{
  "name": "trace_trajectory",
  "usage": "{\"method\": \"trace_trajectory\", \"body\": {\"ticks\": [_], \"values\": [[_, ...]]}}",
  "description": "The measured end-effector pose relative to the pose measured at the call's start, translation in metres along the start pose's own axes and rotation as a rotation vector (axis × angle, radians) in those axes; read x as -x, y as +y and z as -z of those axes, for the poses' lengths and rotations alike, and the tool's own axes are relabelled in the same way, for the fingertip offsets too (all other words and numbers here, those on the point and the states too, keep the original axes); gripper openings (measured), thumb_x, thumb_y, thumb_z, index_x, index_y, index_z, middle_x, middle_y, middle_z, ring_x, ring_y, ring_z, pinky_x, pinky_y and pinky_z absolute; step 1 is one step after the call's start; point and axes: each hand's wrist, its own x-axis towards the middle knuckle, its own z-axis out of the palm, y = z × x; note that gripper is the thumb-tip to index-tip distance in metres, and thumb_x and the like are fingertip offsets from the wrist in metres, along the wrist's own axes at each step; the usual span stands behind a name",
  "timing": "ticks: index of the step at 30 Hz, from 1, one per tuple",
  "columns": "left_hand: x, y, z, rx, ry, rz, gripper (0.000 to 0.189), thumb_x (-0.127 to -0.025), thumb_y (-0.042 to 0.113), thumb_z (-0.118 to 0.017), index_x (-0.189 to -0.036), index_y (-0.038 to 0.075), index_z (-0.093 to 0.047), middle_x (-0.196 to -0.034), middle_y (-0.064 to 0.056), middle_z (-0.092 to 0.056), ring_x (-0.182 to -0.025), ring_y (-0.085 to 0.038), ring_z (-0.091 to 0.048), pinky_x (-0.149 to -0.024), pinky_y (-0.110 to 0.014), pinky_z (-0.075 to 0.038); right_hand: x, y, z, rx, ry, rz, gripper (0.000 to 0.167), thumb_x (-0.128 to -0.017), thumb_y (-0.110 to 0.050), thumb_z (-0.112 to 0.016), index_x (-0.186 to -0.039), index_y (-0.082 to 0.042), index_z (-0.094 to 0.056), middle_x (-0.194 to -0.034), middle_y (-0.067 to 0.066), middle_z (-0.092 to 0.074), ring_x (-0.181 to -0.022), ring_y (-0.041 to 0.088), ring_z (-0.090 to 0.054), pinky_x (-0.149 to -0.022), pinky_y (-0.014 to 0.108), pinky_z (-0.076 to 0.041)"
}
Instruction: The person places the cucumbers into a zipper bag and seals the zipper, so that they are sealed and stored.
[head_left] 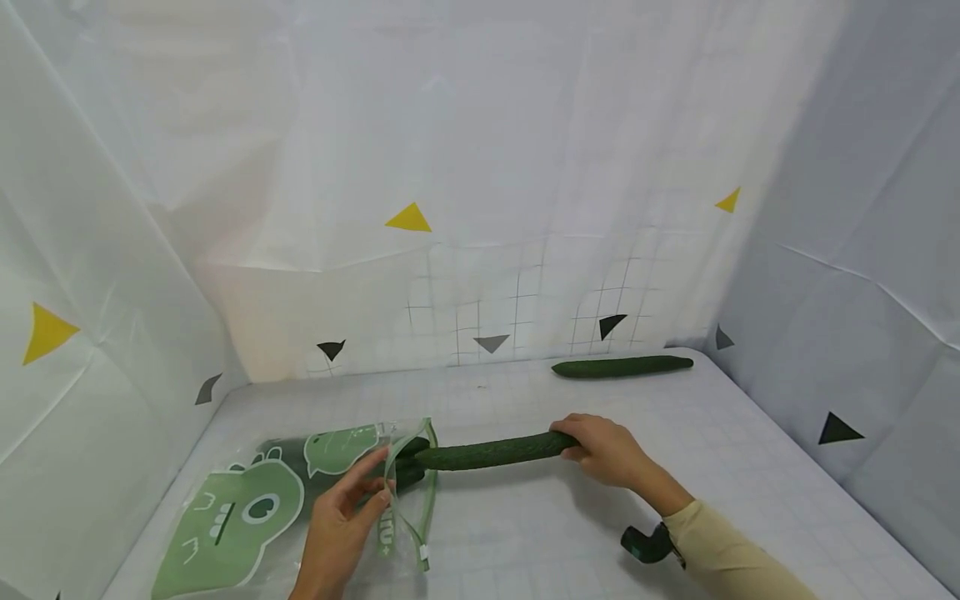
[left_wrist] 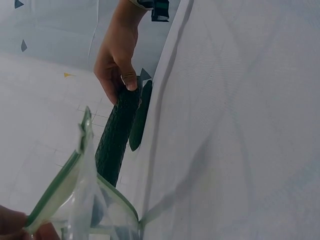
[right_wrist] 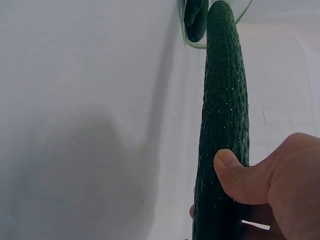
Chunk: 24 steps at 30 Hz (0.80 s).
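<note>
My right hand [head_left: 606, 450] grips a long dark green cucumber [head_left: 495, 452] by its right end. The cucumber's far tip points left into the mouth of a clear zip bag [head_left: 431, 508] with green trim and a green cartoon print. In the right wrist view my thumb lies along the bumpy cucumber [right_wrist: 223, 100]. My left hand [head_left: 341, 512] pinches the edge of the bag's mouth, holding it apart. Other cucumbers [head_left: 408, 475] lie inside the bag, their ends showing at the opening. In the left wrist view the bag's green rim [left_wrist: 55, 185] stands spread below the cucumber [left_wrist: 117, 135].
Another cucumber [head_left: 622, 367] lies at the back right of the white table [head_left: 525, 542]. White sheet walls with yellow, black and grey triangles stand at the back and both sides. A dark wrist device [head_left: 648, 543] sits by the right sleeve.
</note>
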Motion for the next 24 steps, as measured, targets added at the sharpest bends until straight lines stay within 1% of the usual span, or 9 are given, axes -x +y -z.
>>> {"method": "trace_trajectory", "body": {"ticks": [3, 7, 10, 14, 18, 24], "values": [[0.0, 0.0, 0.0, 0.003, -0.003, 0.0, 0.056, -0.097, -0.003, -0.07, -0.147, 0.021, -0.061, -0.141, -0.006, -0.059, -0.118, -0.032, -0.062, -0.092, -0.031, -0.054, -0.002, -0.005, -0.004, 0.004, 0.006, 0.025, 0.032, -0.091, -0.006, -0.079, -0.123, -0.006, -0.072, -0.109, 0.001, -0.07, -0.093, 0.021, -0.067, -0.073, 0.04, -0.056], [0.001, 0.001, 0.0, -0.001, -0.003, 0.006, 0.056, -0.097, -0.002, -0.07, -0.148, 0.021, -0.061, -0.137, -0.01, -0.062, -0.117, -0.031, -0.063, -0.093, -0.031, -0.054, -0.006, -0.014, -0.008, 0.006, -0.004, 0.043, 0.032, -0.091, -0.005, -0.079, -0.122, -0.008, -0.072, -0.109, 0.001, -0.069, -0.092, 0.02, -0.067, -0.07, 0.038, -0.055], [0.001, 0.001, 0.0, -0.006, -0.001, 0.01, 0.056, -0.098, -0.001, -0.07, -0.148, 0.021, -0.061, -0.135, -0.012, -0.063, -0.115, -0.028, -0.064, -0.092, -0.031, -0.054, -0.008, -0.021, -0.011, 0.011, -0.021, 0.046, 0.033, -0.091, -0.005, -0.079, -0.123, -0.007, -0.072, -0.11, 0.002, -0.07, -0.095, 0.023, -0.068, -0.071, 0.039, -0.056], [0.001, 0.002, 0.0, -0.003, 0.002, 0.004, 0.056, -0.097, -0.002, -0.069, -0.147, 0.021, -0.062, -0.133, -0.013, -0.064, -0.115, -0.028, -0.064, -0.092, -0.032, -0.054, -0.011, -0.029, -0.016, 0.015, -0.045, 0.057, 0.033, -0.092, -0.006, -0.078, -0.124, -0.008, -0.072, -0.11, 0.003, -0.07, -0.097, 0.025, -0.068, -0.071, 0.04, -0.057], [0.001, 0.002, 0.0, -0.002, 0.001, 0.002, 0.055, -0.097, -0.002, -0.069, -0.147, 0.021, -0.061, -0.133, -0.014, -0.064, -0.116, -0.029, -0.063, -0.092, -0.031, -0.054, -0.013, -0.035, -0.019, 0.006, -0.047, 0.074, 0.033, -0.092, -0.007, -0.079, -0.124, -0.008, -0.072, -0.109, 0.002, -0.07, -0.095, 0.023, -0.068, -0.071, 0.039, -0.057], [0.001, 0.002, 0.0, -0.004, -0.001, 0.001, 0.055, -0.098, -0.002, -0.069, -0.148, 0.021, -0.061, -0.129, -0.014, -0.066, -0.116, -0.027, -0.064, -0.093, -0.031, -0.053, -0.015, -0.042, -0.021, -0.011, -0.052, 0.087, 0.034, -0.092, -0.008, -0.078, -0.126, -0.005, -0.071, -0.113, 0.004, -0.07, -0.1, 0.025, -0.069, -0.074, 0.04, -0.058]]}}
